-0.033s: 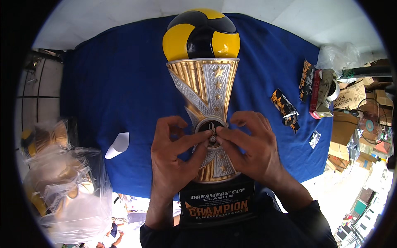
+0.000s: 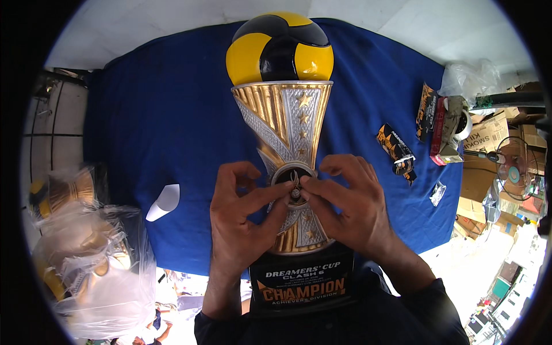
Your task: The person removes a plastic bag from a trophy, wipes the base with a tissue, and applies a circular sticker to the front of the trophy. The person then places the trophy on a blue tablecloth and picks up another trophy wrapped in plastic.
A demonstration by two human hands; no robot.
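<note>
A gold and silver trophy [image 2: 282,109], topped by a yellow and black volleyball [image 2: 280,52], lies with its black printed base [image 2: 302,282] toward me. At its narrow waist sits a round dark emblem disc [image 2: 296,172] inside a silver ring, with a small pale figure on it. My left hand [image 2: 244,207] presses its thumb and forefinger on the disc's left side. From the other side, the thumb and forefinger of my right hand [image 2: 351,204] pinch in at the disc. Both hands have the remaining fingers curled. My fingertips hide much of the disc's rim.
A blue cloth [image 2: 167,115] covers the table. Left lie a curled white paper [image 2: 164,202] and plastic-wrapped trophies [image 2: 95,259]. Black and orange printed strips [image 2: 397,150], a red box [image 2: 440,132] and a tape roll [image 2: 463,125] are right, near cardboard [image 2: 471,178] and a fan [image 2: 513,174].
</note>
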